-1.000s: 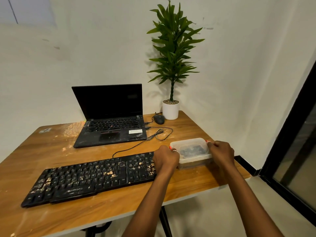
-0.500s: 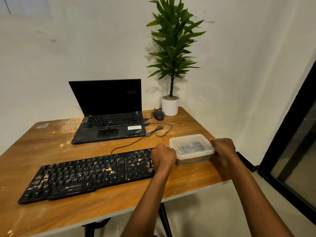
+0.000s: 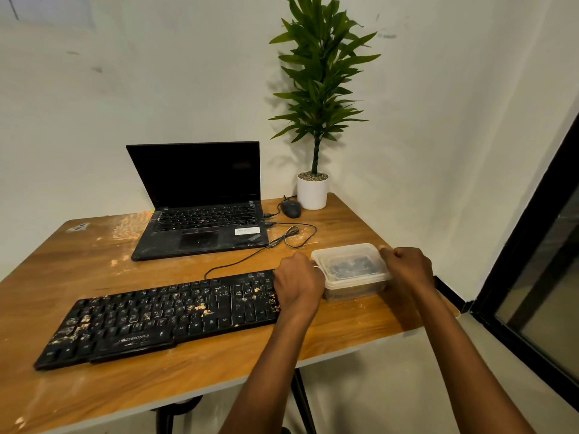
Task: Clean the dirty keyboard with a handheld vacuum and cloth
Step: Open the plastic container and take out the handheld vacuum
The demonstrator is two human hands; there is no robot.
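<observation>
A black keyboard [image 3: 163, 317] speckled with pale crumbs lies across the front of the wooden table [image 3: 94, 270]. To its right stands a clear plastic box [image 3: 352, 270] with a lid and something dark inside. My left hand [image 3: 299, 281] grips the box's left end, over the keyboard's right edge. My right hand [image 3: 407, 267] grips the box's right end. No vacuum or cloth is in view.
An open black laptop [image 3: 200, 208] sits behind the keyboard, with a mouse [image 3: 290, 209] and a looped cable [image 3: 294, 236] beside it. A potted plant [image 3: 313, 189] stands at the far corner. A dark door frame [image 3: 532, 245] is on the right.
Both hands stay on the ends of the box. The box and hands have shifted slightly; the view has moved a little.
</observation>
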